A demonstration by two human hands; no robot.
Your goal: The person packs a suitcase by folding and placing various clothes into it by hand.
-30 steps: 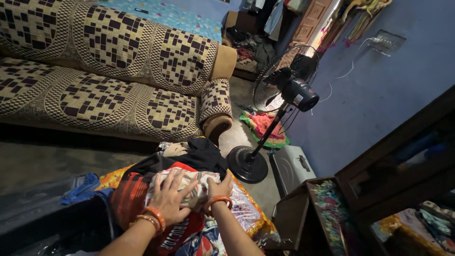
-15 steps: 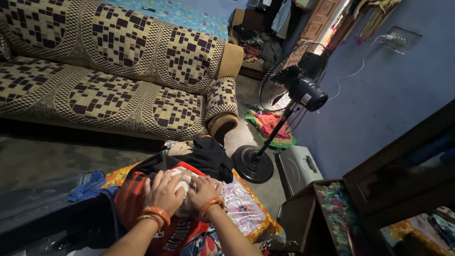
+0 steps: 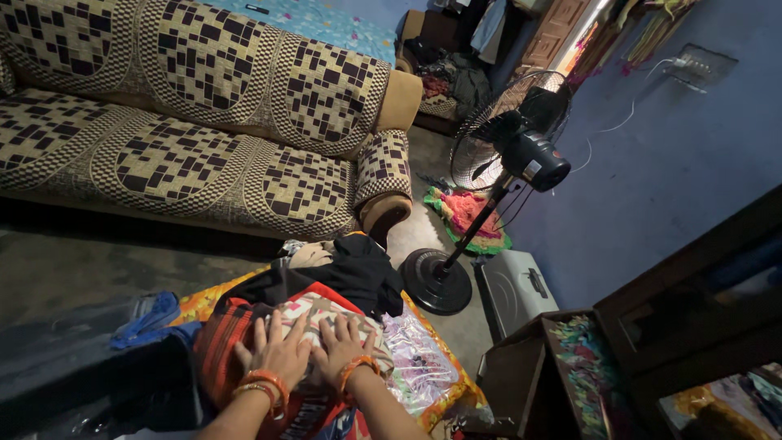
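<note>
The folded cloth point(image 3: 326, 322), pale with a reddish and green print, lies on top of a pile of clothes low in the view, and both hands press flat on it side by side. The left hand point(image 3: 277, 354) has its fingers spread and touching the cloth; the right hand point(image 3: 340, 349) lies the same way just beside it, palm down, gripping nothing. Orange bangles ring both wrists. Much of the cloth is covered by the hands, so its full pattern is hard to make out.

Under it lies a red and black striped jersey point(image 3: 224, 342), its lower part cut off by the bottom edge. A clear plastic bag point(image 3: 415, 367) holding pale fabric lies to the right, on an orange patterned sheet point(image 3: 444, 387). A black garment point(image 3: 358, 269) is heaped just behind. A blue rag point(image 3: 151, 314) lies on the dark floor to the left; the dark shape below it is too dim to tell.

Farther off stand a sofa point(image 3: 204, 155) with brown checked covers and a black pedestal fan point(image 3: 505, 155), a pink cloth point(image 3: 468, 212) on the floor behind its base. A dark wooden cabinet point(image 3: 652, 326) is cut off at right.
</note>
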